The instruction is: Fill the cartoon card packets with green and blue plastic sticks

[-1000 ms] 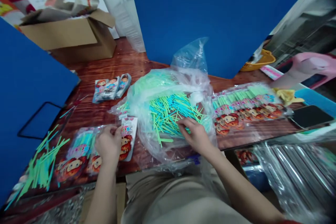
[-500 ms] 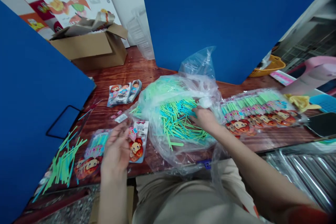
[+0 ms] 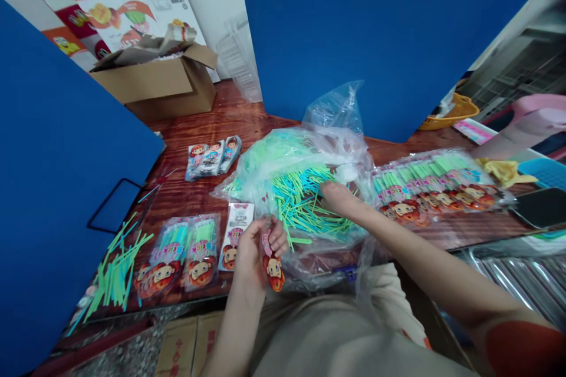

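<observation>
A reddish wooden table [image 3: 212,123] is carrying a clear plastic bag [image 3: 336,112], lying open with a heap of green and blue sticks [image 3: 300,200] inside. The right hand [image 3: 340,199] is reaching into that heap, fingers curled down on the sticks (whether it is pinching any cannot be told). The left hand [image 3: 254,247] is pinching a small cartoon-face packet [image 3: 273,268] over the table's near edge, just beside the bag. Filled packets [image 3: 433,188] are lying in a row to the right.
</observation>
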The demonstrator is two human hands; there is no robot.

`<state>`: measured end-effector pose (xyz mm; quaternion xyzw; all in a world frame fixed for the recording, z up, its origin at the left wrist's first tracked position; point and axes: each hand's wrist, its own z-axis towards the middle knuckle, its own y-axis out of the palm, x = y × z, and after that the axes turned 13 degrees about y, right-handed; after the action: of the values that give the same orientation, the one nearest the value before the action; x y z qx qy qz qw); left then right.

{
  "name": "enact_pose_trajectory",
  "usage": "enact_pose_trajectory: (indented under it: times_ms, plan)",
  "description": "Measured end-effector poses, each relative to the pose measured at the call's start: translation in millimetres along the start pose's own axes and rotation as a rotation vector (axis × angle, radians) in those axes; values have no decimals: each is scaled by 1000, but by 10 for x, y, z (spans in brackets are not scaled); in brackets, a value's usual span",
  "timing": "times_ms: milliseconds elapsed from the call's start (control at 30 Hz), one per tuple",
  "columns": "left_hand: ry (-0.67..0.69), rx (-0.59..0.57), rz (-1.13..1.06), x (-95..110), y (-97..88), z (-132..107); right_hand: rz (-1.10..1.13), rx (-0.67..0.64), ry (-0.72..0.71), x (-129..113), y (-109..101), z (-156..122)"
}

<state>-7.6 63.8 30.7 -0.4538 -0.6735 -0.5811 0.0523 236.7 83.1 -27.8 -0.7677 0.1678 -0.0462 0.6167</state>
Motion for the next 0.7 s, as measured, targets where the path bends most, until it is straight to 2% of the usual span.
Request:
enact_pose_trajectory:
  times_ms: [200,367,567,700]
  plan:
    - [144,12,-20,72,104,1,258,6,14,293,-1,-47]
    - [264,46,170,95,33,50,522,37,-13,349,78,-158]
    - [321,165,325,-77,70,52,755,93,-9,297,95,-206]
    - [268,145,318,-231,103,62,800,137,-18,255,102,-190]
